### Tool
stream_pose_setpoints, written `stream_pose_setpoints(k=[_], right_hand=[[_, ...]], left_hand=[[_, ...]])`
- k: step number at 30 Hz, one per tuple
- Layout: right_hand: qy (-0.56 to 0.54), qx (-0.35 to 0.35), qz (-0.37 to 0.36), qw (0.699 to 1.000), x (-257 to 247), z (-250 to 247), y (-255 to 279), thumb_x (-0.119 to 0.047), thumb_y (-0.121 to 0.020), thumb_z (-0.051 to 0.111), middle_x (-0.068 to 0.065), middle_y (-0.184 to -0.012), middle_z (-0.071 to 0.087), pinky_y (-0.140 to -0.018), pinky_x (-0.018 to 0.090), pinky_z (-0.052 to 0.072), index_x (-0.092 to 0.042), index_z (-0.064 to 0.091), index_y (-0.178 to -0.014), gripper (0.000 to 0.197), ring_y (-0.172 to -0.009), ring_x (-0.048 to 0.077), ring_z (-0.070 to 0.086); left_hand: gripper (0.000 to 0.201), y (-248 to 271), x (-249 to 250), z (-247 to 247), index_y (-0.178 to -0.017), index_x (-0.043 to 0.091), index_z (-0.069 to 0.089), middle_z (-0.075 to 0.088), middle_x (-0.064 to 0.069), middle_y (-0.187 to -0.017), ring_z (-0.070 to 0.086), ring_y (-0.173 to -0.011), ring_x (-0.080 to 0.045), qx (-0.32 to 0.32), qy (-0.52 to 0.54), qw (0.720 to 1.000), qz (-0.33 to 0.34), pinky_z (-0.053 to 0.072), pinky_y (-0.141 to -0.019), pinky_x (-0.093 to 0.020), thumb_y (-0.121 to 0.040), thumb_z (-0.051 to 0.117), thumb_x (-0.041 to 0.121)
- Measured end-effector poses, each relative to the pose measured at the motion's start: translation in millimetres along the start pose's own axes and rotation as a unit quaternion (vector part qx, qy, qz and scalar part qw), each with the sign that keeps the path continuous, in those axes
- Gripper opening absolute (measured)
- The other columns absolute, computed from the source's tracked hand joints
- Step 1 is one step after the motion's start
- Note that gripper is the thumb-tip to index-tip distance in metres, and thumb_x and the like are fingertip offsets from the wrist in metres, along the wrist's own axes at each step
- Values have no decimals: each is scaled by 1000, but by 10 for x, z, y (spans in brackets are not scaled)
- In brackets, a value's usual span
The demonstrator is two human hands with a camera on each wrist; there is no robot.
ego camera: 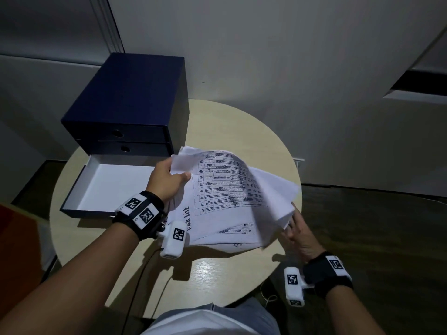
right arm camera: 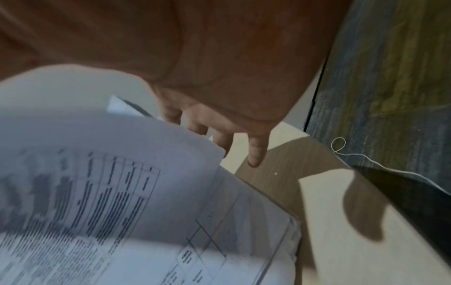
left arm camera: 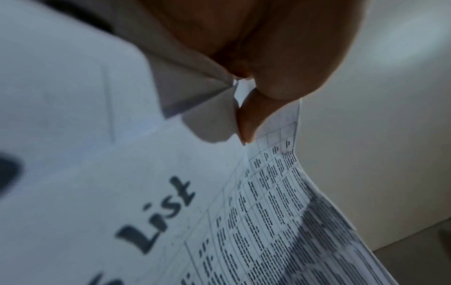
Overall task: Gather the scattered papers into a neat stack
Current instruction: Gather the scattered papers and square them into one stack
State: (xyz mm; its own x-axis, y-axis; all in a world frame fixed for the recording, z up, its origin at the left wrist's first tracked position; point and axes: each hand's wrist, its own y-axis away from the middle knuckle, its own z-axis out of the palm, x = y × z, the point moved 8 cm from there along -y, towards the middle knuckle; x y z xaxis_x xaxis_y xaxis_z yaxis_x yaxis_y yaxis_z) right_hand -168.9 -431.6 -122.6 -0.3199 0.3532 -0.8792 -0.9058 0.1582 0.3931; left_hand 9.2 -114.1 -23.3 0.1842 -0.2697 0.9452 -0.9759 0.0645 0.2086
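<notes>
Papers [ego camera: 225, 197]: bunched and bowed, lifted off the table between both hands, edges nowhere near flush yet.
Left hand [ego camera: 167, 178]: thumb and fingers clamped on the sheets' far-left corner, crumpling it a bit, likely to anchor the bundle while the other side gets squared.
Right hand [ego camera: 298, 234]: fingers [right arm camera: 255, 152] straight and spread, nudging the loose right-hand edges; it looks like tidying, not gripping.
Top sheet [left arm camera: 171, 208]: printed "List" with a table, curling upward away from the left thumb.
Table [ego camera: 217, 269]: round, pale, directly below both hands.
Open drawer [ego camera: 116, 182]: just left of the left hand, pulled out from the dark blue drawer box [ego camera: 130, 100] beyond it.
</notes>
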Motion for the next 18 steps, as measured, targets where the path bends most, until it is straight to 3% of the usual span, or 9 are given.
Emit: stream_pose_setpoints(k=[3,5,8,11,13,15,16,18], right_hand=[[42,18,10,999,51,1,-28,3,-61,84,5,-140,55,-96,56,50,-37,35,-145,105,-128,29,53],[45,92,-2,995,-19,-77,-11,1,-72,80,2,-136,56,-88,52,53,-39,31,-146,98,-120,24,57],[6,175,-26,984,-140,-203,12,-10,-85,70,2,-129,59,-92,44,53,-29,37,-145,71,-112,22,60],[65,191,-49,978,-325,-240,-5,-15,-90,65,10,-120,64,-69,17,54,-9,54,-130,42,-90,19,63],[79,189,-58,977,-419,-232,-22,-21,-86,71,17,-110,68,-65,18,54,-2,59,-122,43,-81,13,69],[101,202,-98,969,-580,-181,16,-2,-91,62,10,-97,66,-66,15,55,3,59,-119,29,-68,-6,67],[121,212,-111,963,-615,-177,23,6,-91,58,7,-98,66,-72,19,57,5,58,-121,30,-69,-9,66],[164,214,-114,956,-617,-111,56,13,-87,60,1,-100,66,-83,34,57,2,56,-125,40,-80,-2,66]], left_hand=[[36,61,27,25,-107,11,72,73,-14,-111,66,-111,-33,-38,57,998,11,47,-104,-52,-75,63,-3],[48,133,109,87,-109,-3,70,69,-25,-116,62,-117,-41,-87,122,988,28,45,-106,-53,-68,52,-19],[54,323,295,108,-111,-15,65,68,-28,-114,67,-110,-36,-128,175,975,56,55,-95,-40,-67,41,-37],[40,408,324,71,-104,-13,67,73,-15,-102,74,-90,-20,-93,155,980,83,58,-72,-20,-76,45,-32],[34,375,241,67,-100,-5,71,72,-12,-108,70,-101,-25,-60,144,983,101,56,-80,-22,-82,49,-25],[36,322,86,55,-107,13,72,67,-12,-122,64,-115,-28,-40,136,985,99,54,-93,-35,-89,52,-10],[36,305,-1,39,-115,19,68,65,-10,-126,62,-118,-25,-37,118,987,101,53,-95,-38,-91,52,-2],[37,302,-161,42,-126,15,59,64,-4,-123,61,-117,-19,-40,65,991,106,56,-89,-34,-93,53,1]])
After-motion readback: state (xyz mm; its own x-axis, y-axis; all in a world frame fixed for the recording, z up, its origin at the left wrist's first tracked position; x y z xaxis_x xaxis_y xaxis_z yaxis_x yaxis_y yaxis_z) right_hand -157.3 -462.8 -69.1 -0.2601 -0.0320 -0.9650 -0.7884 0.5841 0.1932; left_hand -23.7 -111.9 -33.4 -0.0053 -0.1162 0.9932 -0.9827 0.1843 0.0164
